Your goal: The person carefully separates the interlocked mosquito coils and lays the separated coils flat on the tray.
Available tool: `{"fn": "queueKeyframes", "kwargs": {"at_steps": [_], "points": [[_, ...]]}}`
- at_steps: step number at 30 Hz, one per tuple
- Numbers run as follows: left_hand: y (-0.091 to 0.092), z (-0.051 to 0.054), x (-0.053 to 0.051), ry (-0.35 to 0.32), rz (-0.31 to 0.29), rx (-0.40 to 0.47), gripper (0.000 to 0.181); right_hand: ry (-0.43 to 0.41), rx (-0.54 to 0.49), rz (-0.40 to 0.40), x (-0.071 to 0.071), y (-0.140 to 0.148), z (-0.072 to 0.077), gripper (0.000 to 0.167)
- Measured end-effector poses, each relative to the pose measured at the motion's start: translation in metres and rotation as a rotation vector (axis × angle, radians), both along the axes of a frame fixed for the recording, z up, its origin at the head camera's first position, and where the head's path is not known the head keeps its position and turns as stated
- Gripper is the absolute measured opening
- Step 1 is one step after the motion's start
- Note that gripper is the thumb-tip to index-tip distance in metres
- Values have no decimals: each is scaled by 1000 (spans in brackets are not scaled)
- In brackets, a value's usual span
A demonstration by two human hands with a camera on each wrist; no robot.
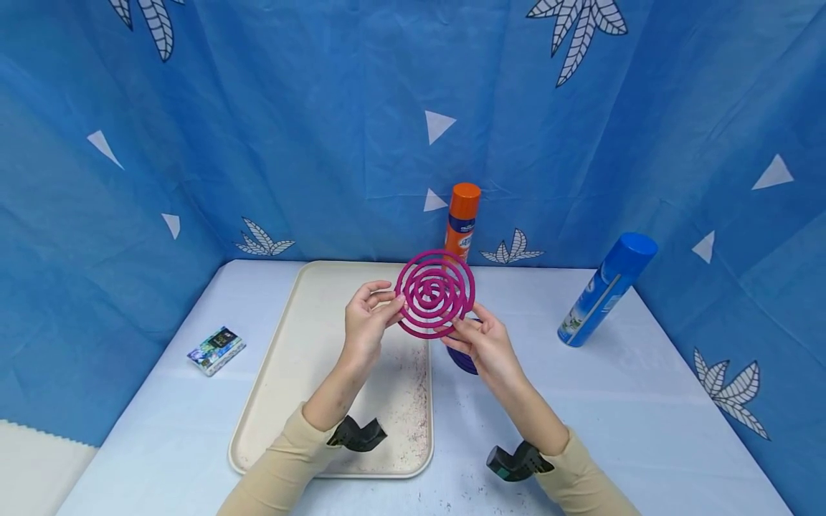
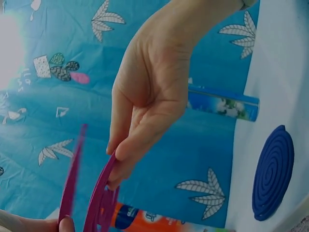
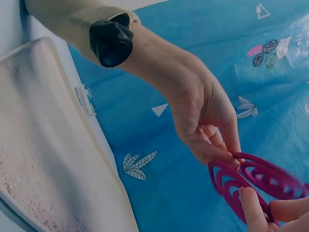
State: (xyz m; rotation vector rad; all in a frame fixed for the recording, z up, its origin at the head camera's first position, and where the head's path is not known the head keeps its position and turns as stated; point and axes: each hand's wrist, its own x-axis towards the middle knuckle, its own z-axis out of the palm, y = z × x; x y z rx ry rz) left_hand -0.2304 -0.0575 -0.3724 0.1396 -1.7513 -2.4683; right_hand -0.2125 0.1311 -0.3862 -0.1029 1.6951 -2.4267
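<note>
Two magenta spiral coils (image 1: 426, 334) overlap in mid-air between the hands in the head view. The left hand (image 1: 371, 322) pinches one by its edge, and the right hand (image 1: 493, 351) pinches the other. Seen edge-on in the left wrist view, the left hand's coil (image 2: 72, 174) stands apart from the right hand's coil (image 2: 96, 193). Fingers of the left hand (image 3: 205, 111) and the right hand (image 3: 275, 212) meet the coils from opposite sides in the right wrist view. A dark blue coil (image 2: 274, 174) lies on the table, partly hidden by the right hand in the head view.
A cream tray (image 1: 323, 308) lies under the left arm. A small patterned box (image 1: 216, 350) sits left of it. An orange can (image 1: 464, 208) stands behind the coils, and a blue can (image 1: 600, 294) stands at the right. Blue printed cloth (image 1: 310, 143) hangs around the table.
</note>
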Motion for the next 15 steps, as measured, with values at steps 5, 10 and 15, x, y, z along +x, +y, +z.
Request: {"fn": "queueKeyframes", "kwargs": {"at_steps": [5, 10, 15], "points": [[-4, 1, -2, 19, 36, 10, 29, -10, 20, -35, -1, 3, 1, 53], [-10, 1, -5, 25, 59, -1, 35, -4, 32, -56, -2, 6, 5, 57], [-20, 2, -10, 27, 91, -2, 33, 0, 32, -71, -4, 9, 8, 60]]}}
